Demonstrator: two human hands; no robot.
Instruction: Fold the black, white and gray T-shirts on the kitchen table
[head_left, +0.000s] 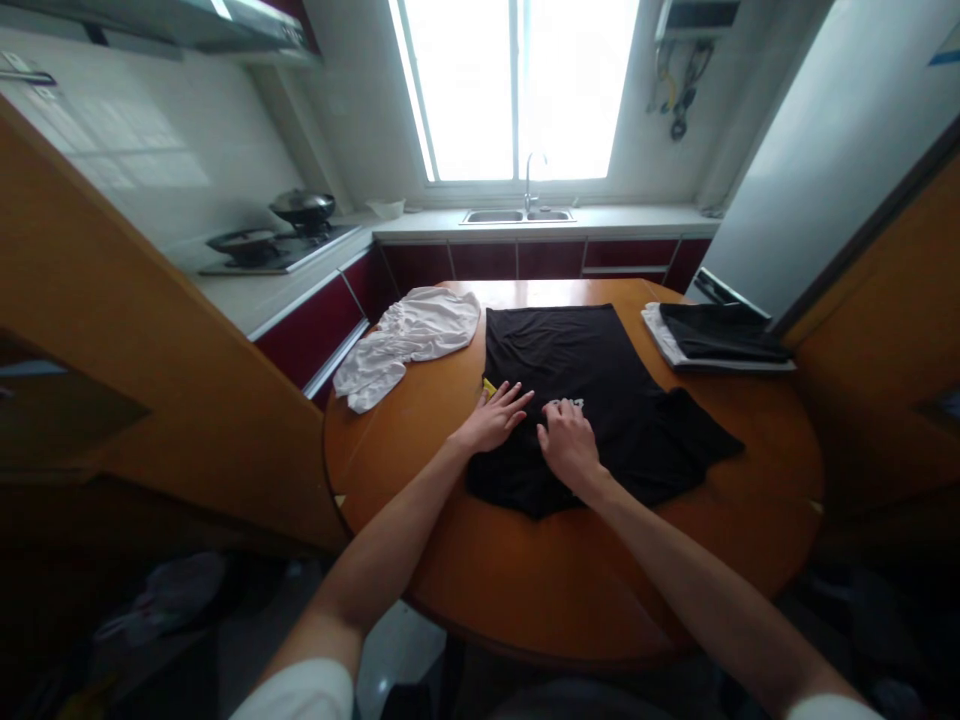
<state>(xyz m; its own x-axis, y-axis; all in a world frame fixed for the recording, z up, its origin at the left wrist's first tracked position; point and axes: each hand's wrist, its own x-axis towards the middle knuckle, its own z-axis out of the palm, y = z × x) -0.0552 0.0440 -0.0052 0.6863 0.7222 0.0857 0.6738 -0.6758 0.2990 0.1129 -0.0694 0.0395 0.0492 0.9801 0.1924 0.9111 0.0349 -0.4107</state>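
Observation:
A black T-shirt lies spread on the round wooden table, its neck end toward me and one sleeve sticking out to the right. On the shirt's left edge, my left hand rests flat with its fingers spread. A small yellow patch shows beside its thumb; I cannot make out what it is. My right hand lies on the middle of the shirt, fingers slightly bent and partly covering a white print. Neither hand visibly grips the cloth.
A crumpled white garment lies on the table's left. At the right edge sits a stack of folded clothes, black over white. Beyond are a counter with a sink, a stove with a wok and a pan.

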